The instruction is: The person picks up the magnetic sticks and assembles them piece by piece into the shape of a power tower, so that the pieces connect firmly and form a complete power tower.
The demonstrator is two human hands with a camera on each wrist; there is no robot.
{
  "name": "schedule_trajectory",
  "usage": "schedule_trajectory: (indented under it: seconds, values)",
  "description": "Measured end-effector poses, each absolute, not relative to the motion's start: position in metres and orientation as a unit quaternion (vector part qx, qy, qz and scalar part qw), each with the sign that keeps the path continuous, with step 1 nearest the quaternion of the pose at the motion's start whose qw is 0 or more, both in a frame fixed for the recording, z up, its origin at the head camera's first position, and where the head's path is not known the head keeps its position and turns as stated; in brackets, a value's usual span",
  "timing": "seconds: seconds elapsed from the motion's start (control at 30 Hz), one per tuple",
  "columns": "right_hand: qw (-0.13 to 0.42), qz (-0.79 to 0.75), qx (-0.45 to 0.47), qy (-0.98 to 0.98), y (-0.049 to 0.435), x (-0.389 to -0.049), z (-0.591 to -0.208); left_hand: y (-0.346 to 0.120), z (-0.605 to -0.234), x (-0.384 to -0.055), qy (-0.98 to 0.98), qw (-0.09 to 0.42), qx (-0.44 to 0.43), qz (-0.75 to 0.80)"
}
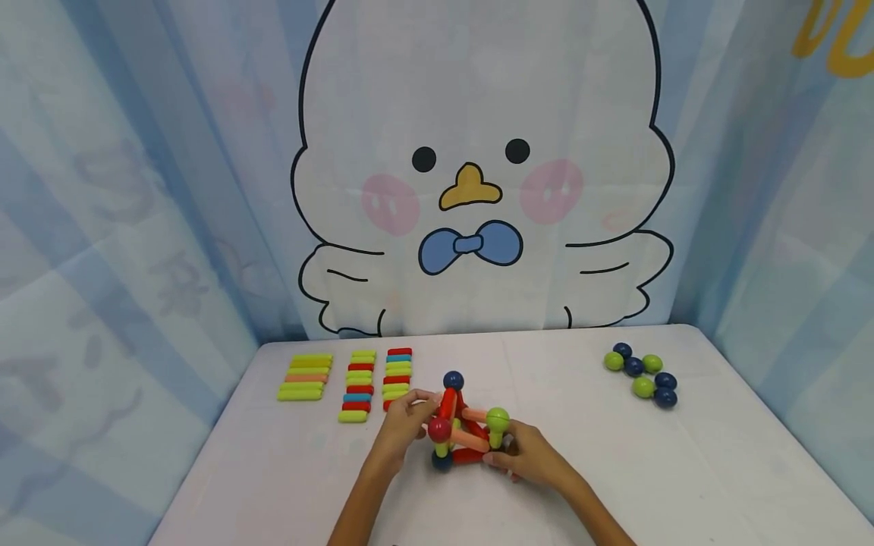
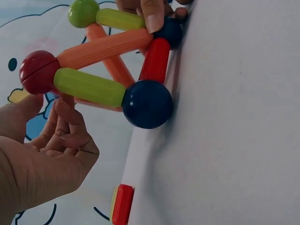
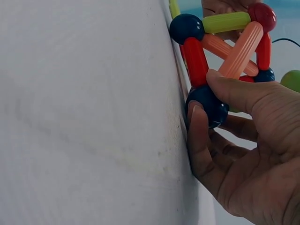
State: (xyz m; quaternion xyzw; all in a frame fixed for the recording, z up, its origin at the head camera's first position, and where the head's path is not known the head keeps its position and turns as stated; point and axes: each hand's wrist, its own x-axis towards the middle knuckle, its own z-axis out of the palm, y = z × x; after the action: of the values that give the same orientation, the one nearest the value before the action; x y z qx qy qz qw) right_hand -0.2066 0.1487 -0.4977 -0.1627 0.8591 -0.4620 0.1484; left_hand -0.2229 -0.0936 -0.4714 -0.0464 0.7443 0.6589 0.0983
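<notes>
A frame of magnetic building sticks and balls (image 1: pixel 470 440) stands on the table between both hands. Red, orange and green sticks join its red ball (image 2: pixel 39 72), green ball (image 1: pixel 498 419) and several dark blue balls. My left hand (image 1: pixel 401 430) holds the frame at its upper left; the thumb touches the red ball and the other fingers curl behind it, partly hidden. Low on the right side, my right hand (image 1: pixel 536 455) pinches a dark blue corner ball (image 3: pixel 208 107) between thumb and fingers. A red stick (image 3: pixel 195 61) runs from that ball along the tabletop to another blue ball.
Left of the frame lie columns of loose sticks: a yellow-green group (image 1: pixel 304 378), a mixed column (image 1: pixel 358 385) and another mixed column (image 1: pixel 397 379) close to my left hand. Loose blue and green balls (image 1: pixel 643 387) lie at the back right. Printed curtain (image 1: pixel 478 91) encloses the white table (image 1: pixel 655 478).
</notes>
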Motion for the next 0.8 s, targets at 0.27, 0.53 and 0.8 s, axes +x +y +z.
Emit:
schedule_trajectory:
  seconds: [0.27,0.53,0.8]
  values:
    - [0.132,-0.463,-0.166,0.861,0.145,-0.206,-0.498,-0.138,-0.475,-0.230,0.910,-0.078,-0.035,0.406]
    - [0.125,-0.459,-0.138,0.868,0.142,-0.204,-0.499,-0.182,-0.481,-0.229,0.965,-0.055,-0.103,0.236]
    - [0.123,-0.457,-0.135,0.870,0.142,-0.203,-0.499,-0.188,-0.485,-0.230,0.973,-0.016,-0.076,0.216]
